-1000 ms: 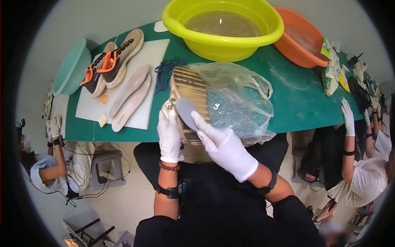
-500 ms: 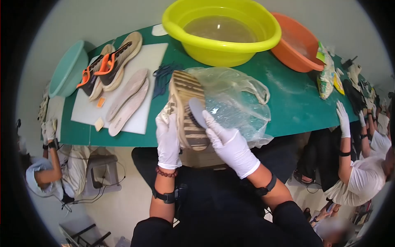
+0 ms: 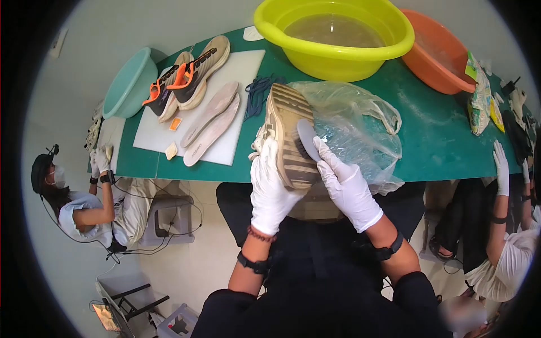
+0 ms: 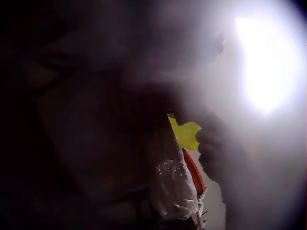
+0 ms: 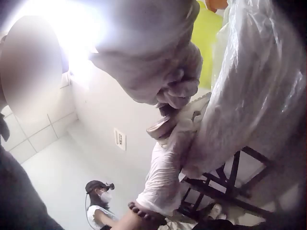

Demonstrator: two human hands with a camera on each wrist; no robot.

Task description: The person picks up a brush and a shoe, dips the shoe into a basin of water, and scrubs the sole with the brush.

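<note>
Beside a clear plastic bag (image 3: 369, 141), the white-gloved left hand (image 3: 271, 190) grips a beige ridge-soled shoe (image 3: 289, 121); the white-gloved right hand (image 3: 350, 192) pinches a grey oval brush (image 3: 306, 136), seemingly mid-scrub; further strokes need steadiness.

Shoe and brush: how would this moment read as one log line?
left hand: holds shoe | right hand: grips brush | brush: at sole

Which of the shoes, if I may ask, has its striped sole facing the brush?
The shoe gripped by the left hand; the two orange-collared shoes lie untouched beside the insoles, away from the brush.
</note>
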